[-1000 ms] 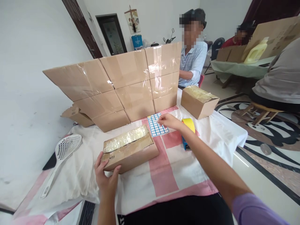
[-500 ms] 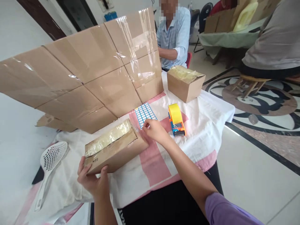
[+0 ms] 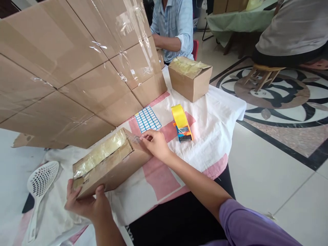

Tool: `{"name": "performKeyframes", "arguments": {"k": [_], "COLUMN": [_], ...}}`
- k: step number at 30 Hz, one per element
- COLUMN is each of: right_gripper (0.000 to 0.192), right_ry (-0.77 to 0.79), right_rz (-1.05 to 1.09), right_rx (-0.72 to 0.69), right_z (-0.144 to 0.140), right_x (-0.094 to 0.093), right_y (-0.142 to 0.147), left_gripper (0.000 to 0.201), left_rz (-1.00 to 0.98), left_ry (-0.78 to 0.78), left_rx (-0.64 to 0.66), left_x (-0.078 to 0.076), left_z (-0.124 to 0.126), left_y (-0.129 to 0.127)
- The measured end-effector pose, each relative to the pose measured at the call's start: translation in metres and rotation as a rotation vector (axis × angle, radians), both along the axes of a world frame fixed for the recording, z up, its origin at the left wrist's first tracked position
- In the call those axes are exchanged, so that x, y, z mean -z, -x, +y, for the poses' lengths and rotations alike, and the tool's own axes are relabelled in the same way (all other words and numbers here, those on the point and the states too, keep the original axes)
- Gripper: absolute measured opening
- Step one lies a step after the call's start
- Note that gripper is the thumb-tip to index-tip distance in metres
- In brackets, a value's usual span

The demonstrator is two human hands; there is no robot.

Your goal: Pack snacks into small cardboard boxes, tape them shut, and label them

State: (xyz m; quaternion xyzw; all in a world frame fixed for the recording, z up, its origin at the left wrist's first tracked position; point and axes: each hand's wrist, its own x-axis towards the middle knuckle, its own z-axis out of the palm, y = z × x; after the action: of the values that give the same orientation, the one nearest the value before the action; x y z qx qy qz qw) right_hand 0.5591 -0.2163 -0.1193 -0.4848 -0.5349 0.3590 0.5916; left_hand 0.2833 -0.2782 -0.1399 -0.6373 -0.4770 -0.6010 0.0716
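A flat cardboard box point(image 3: 110, 167) taped along its top lies on the white and pink cloth point(image 3: 179, 167). My left hand point(image 3: 85, 203) grips its near left end, thumb on the side. My right hand point(image 3: 155, 143) pinches a small sticker at the box's far right corner. Just behind that hand lies a sheet of blue-edged labels point(image 3: 148, 119). A yellow tape dispenser point(image 3: 181, 123) stands to the right of the sheet.
A tall cardboard screen point(image 3: 77, 68) stands behind the box. A second taped box point(image 3: 189, 77) sits at the far right of the cloth. A white slotted spoon point(image 3: 38, 184) lies at the left. One person in a blue shirt point(image 3: 174, 24) sits opposite; another sits on a stool point(image 3: 261, 73).
My right hand came back from the label sheet to the box's far corner with a sticker. The view tilted down and closer; my left hand stayed on the box's near end.
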Motion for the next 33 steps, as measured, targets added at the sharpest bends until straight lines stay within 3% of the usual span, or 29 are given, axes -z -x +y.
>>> {"name": "performKeyframes", "arguments": {"k": [7, 12, 19, 23, 28, 30, 33], "right_gripper": [0.013, 0.024, 0.048, 0.081, 0.114, 0.115, 0.094], "right_ry": [0.035, 0.039, 0.057, 0.084, 0.130, 0.110, 0.082], "right_rz": [0.100, 0.116, 0.029, -0.022, -0.096, -0.094, -0.035], "right_rx": [-0.131, -0.489, -0.417, -0.573, -0.801, -0.796, -0.751], "right_z": [-0.002, 0.006, 0.005, 0.003, 0.000, -0.001, -0.002], "right_x": [-0.003, -0.005, -0.001, 0.006, 0.006, 0.003, 0.001], "right_y": [0.000, -0.026, -0.033, -0.032, -0.040, -0.041, -0.036], "left_gripper": [0.054, 0.052, 0.057, 0.053, 0.055, 0.056, 0.057], "left_rz": [-0.005, 0.009, -0.018, -0.034, -0.115, -0.137, -0.169], "left_ry": [0.001, -0.026, 0.023, -0.002, 0.095, 0.107, 0.097], "left_rx": [0.017, 0.023, 0.008, 0.092, 0.121, 0.126, 0.126], "left_x": [-0.006, -0.006, -0.006, -0.006, -0.004, -0.003, -0.001], "left_z": [-0.003, -0.002, -0.001, -0.003, -0.007, -0.007, -0.006], "left_y": [-0.009, -0.007, -0.005, -0.001, 0.008, 0.012, 0.016]}}
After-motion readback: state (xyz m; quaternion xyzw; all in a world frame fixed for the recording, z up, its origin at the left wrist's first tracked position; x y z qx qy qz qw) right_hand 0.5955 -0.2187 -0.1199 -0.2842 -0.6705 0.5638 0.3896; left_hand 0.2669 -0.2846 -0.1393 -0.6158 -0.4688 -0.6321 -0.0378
